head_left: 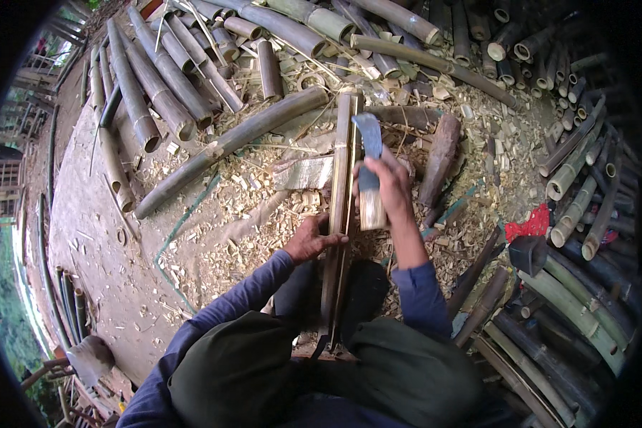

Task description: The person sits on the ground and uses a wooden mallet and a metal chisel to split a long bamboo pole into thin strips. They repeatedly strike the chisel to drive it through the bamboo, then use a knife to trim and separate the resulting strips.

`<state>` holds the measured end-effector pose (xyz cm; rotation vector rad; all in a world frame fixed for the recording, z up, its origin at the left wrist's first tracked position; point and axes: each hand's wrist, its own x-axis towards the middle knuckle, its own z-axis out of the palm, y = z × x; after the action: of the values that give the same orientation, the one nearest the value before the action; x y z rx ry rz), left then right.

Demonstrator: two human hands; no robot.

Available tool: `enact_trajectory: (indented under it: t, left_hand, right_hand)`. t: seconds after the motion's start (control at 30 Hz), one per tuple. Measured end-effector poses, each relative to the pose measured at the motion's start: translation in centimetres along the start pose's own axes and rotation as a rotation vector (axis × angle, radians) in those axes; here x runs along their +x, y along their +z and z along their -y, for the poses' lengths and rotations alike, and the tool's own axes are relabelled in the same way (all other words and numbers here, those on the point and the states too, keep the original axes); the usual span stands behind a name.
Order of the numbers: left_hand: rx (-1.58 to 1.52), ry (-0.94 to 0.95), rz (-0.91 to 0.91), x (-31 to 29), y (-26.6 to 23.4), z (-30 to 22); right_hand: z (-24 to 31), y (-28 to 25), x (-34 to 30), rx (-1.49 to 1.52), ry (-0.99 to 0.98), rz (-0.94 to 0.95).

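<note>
My left hand (315,239) is closed around the near half of a long split bamboo piece (340,171), thumb laid across it. The bamboo stands nearly lengthwise ahead of me, its near end between my knees and a dark slit along its length. In my right hand (392,187) is a chopping knife (369,135) with a curved blue-grey blade, dark collar and pale wooden handle. Its blade points away from me, close beside the bamboo's right edge; whether they touch I cannot tell. Beneath the bamboo lies a pale wooden block (303,173).
A thick bamboo pole (228,151) slants across the ground at left. Wood chips (253,207) cover the ground around the block. A short log (440,158) lies to the right, near a red cloth (528,223). Cut bamboo poles (167,82) are heaped at far left and along the right.
</note>
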<state>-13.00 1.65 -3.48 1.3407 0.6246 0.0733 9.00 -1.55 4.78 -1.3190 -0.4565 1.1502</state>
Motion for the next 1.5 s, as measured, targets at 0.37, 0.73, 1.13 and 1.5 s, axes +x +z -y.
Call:
enact_trajectory:
  t: [0.37,0.73,1.13,1.5]
  left_hand:
    - [-0.253,-0.167,0.203,-0.5,-1.8,-0.4]
    - [0.006,-0.038,0.101,-0.8,-0.6,-0.9]
    - [0.330,-0.066,0.040,-0.2,-0.5,0.3]
    - [0.202,-0.009,-0.017,-1.1,0.1,-0.6]
  right_hand:
    - [0.5,0.1,-6.3,-0.407,-0.052,0.024]
    - [0.1,-0.4,-6.6,-0.775,-0.111,0.057]
    - [6.7,1.1,0.8,-0.887,0.422,0.168]
    - [4.2,0.3,-4.6,-0.813,0.012,0.205]
